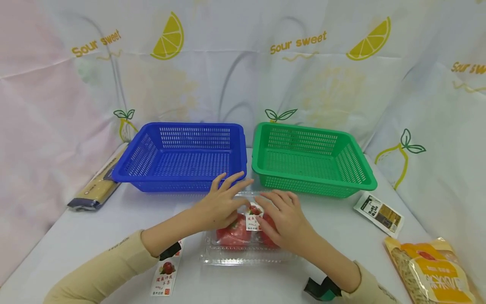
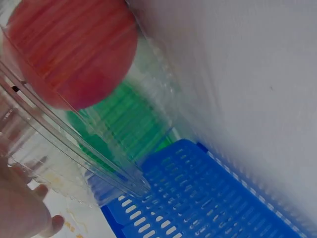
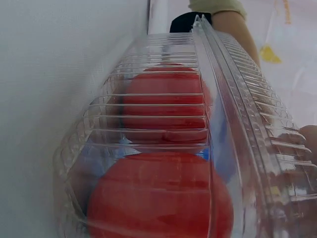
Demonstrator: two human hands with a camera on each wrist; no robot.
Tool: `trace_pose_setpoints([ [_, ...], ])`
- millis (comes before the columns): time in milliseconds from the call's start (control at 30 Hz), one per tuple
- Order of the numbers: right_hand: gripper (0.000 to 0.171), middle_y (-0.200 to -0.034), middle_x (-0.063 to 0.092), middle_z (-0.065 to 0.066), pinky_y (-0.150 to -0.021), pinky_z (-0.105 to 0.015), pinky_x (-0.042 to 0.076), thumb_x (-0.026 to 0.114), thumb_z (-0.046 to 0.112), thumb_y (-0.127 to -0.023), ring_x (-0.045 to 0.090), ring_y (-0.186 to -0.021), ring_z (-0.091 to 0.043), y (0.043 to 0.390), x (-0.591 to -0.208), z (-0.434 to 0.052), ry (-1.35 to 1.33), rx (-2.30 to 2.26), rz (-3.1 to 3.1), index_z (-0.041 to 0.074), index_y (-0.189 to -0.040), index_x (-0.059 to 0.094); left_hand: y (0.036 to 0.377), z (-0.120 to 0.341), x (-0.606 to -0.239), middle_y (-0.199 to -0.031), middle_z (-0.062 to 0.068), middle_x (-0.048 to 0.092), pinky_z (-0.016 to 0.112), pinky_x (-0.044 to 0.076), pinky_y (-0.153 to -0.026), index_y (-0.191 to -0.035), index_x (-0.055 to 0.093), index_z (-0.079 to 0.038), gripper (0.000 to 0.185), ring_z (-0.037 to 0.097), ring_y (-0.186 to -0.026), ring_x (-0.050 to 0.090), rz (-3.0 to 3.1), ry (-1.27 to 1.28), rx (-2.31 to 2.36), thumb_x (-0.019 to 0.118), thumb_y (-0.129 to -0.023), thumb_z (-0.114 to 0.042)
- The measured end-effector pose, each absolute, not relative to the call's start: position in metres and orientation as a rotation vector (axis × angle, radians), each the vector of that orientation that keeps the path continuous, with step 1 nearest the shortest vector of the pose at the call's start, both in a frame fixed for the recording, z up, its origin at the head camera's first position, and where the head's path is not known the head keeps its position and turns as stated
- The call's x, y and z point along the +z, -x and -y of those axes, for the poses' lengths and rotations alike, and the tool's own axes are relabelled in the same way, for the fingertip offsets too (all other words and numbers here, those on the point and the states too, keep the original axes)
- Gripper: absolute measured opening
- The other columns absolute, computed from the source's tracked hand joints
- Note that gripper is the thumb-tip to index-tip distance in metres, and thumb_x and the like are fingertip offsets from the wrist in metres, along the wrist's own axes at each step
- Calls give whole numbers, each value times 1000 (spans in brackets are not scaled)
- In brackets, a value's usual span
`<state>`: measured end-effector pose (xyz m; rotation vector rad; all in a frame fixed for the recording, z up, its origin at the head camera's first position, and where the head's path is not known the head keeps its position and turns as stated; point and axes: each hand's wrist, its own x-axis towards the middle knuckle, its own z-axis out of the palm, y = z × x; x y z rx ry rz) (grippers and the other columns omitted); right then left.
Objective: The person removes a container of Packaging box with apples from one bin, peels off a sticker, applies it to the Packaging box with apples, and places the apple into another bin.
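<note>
"What was hidden from the head view?"

"The right hand (image 1: 282, 219) covered part of the right red fruit (image 1: 268, 236), the left forearm (image 1: 171, 231) crossed the label strip (image 1: 163, 278), and the blue basket (image 1: 190, 185) overlapped the yellow packet (image 1: 95, 190)"

"Anything too small, or cut off?"

"The smallest print on the white packet (image 1: 379, 214) was unreadable; the orange bag (image 1: 433, 270) ran past the bottom edge, as did the nearer fruit (image 3: 158, 198) in the right wrist view"
</note>
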<state>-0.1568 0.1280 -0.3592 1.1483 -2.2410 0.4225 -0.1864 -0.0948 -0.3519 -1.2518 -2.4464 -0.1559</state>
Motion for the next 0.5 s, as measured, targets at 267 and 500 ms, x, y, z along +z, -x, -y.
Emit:
trace_pose_setpoints([
  [267, 75, -137, 43, -14, -101, -53, 23, 15, 59, -93, 34, -128, -30, 142, -363, -128, -1052, 181, 2538, 3, -134, 45, 159, 93, -354, -148, 7, 28, 61, 9, -103, -142, 31, -7, 62, 26, -138, 11, 2743, 1258, -166, 33, -96, -48],
  [500, 63, -134, 48, -7, -102, -49, 26, 34, 55, -93, 36, -129, -26, 127, -368, -126, -1138, 131, 2575, 7, -131, 51, 154, 99, -356, -150, 3, 21, 59, -1, -104, -145, 25, -10, 75, 19, -139, 5, 2754, 1372, -120, 26, -91, -62],
])
